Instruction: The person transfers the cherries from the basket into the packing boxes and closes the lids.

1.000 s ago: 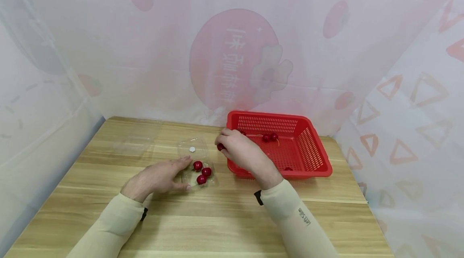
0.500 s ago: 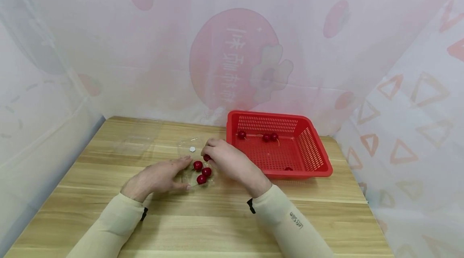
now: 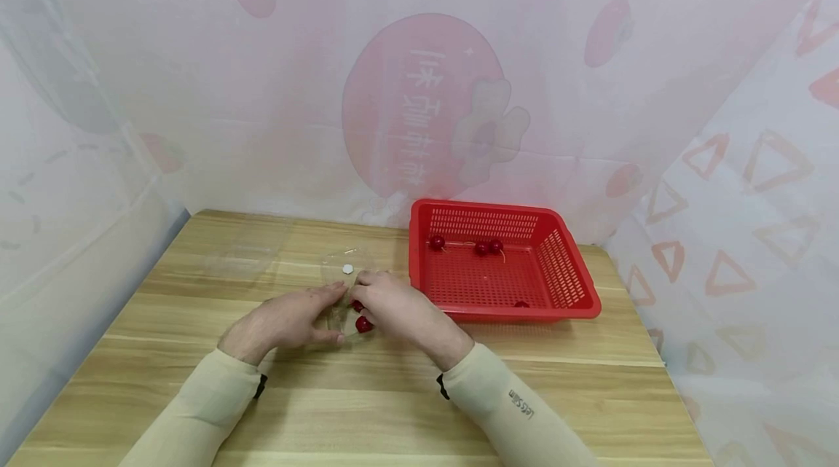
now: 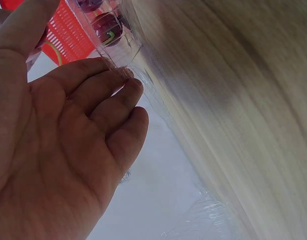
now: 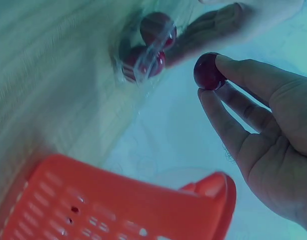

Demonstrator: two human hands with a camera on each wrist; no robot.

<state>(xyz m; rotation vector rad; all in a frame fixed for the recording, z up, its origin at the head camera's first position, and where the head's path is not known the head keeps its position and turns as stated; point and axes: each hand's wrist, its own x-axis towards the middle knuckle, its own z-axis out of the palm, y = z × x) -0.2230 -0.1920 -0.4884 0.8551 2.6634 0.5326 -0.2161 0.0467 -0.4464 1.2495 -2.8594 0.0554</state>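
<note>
My right hand (image 3: 400, 310) pinches a dark red cherry (image 5: 208, 71) between thumb and fingertips over a clear plastic box (image 3: 344, 318). In the right wrist view two cherries (image 5: 157, 30) show in the box; in the head view the hand covers part of it. My left hand (image 3: 288, 318) rests against the box's left side, with extended fingers touching its edge. The left wrist view shows a cherry (image 4: 107, 29) with a green stem end behind the clear wall.
A red perforated basket (image 3: 569, 314) stands to the right, with several cherries (image 3: 481, 248) inside. Another clear plastic piece (image 3: 242, 256) lies at the table's back left. A small white sticker (image 3: 348, 269) shows beyond the box. Printed cloth walls surround the wooden table (image 3: 367, 409).
My right hand has moved left and nearer from beside the basket to over the plastic box, still pinching a cherry. The left hand has stayed in place.
</note>
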